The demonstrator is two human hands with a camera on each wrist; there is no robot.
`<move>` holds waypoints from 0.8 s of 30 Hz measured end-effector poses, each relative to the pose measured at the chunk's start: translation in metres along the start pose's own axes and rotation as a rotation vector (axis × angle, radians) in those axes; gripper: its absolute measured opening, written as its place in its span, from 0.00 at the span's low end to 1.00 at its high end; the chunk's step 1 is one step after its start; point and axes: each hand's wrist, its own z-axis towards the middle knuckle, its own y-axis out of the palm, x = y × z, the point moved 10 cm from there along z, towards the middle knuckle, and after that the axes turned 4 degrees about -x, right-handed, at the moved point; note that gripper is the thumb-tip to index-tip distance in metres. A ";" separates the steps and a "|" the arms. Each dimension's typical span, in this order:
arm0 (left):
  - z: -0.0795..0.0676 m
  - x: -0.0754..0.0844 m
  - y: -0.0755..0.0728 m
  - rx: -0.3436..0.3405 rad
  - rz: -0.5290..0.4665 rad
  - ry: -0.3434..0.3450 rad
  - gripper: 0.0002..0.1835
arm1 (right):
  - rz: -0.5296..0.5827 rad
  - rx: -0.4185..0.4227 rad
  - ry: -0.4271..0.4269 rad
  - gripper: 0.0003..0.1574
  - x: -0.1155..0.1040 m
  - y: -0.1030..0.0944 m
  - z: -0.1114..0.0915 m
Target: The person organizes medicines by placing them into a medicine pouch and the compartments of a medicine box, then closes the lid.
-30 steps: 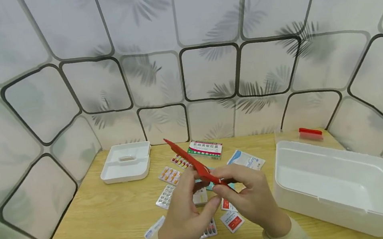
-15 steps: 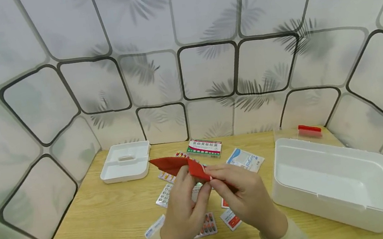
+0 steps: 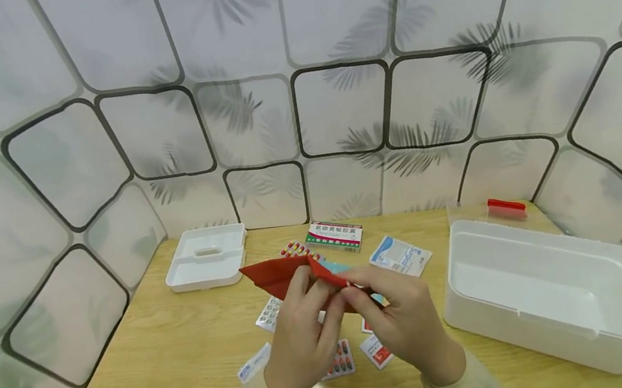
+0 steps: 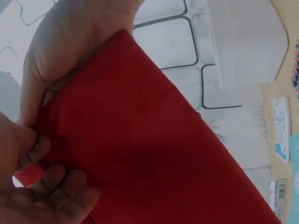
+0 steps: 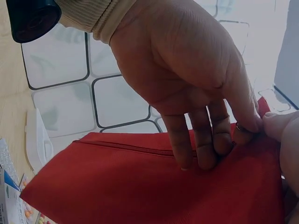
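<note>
A red fabric zip pouch [image 3: 274, 276] is held up above the table between both hands. The left hand [image 3: 306, 345] grips its near edge, fingers bent around the cloth. The right hand [image 3: 407, 319] pinches the pouch's right end between thumb and fingers, close beside the left fingertips. In the right wrist view the zipper [image 5: 135, 148] runs along the pouch's upper edge, and the left fingers [image 5: 205, 149] curl over it. A small shiny bit shows at the pinch; I cannot tell whether it is the zipper pull. The left wrist view shows the pouch's broad plain face [image 4: 140, 121].
Several blister packs [image 3: 341, 359] and small white-and-red packets [image 3: 375, 350] lie below the hands. Behind them are a medicine box [image 3: 334, 237] and a mask packet [image 3: 400, 256]. A white lid [image 3: 206, 260] lies at left; a white bin [image 3: 552, 280] stands at right.
The pouch has swung from a steep, edge-on tilt to a flatter pose, its left end lower and more of its face showing. Both hands keep their hold, with small finger shifts.
</note>
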 end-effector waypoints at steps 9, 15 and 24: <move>0.001 -0.001 -0.003 -0.004 0.027 -0.018 0.06 | -0.061 -0.009 0.006 0.12 0.001 0.000 -0.001; 0.002 -0.001 -0.005 0.003 0.030 -0.029 0.06 | -0.088 0.032 0.012 0.14 0.002 -0.003 -0.003; 0.001 0.000 0.000 -0.032 0.094 -0.021 0.07 | -0.041 0.022 0.077 0.09 0.010 0.001 -0.007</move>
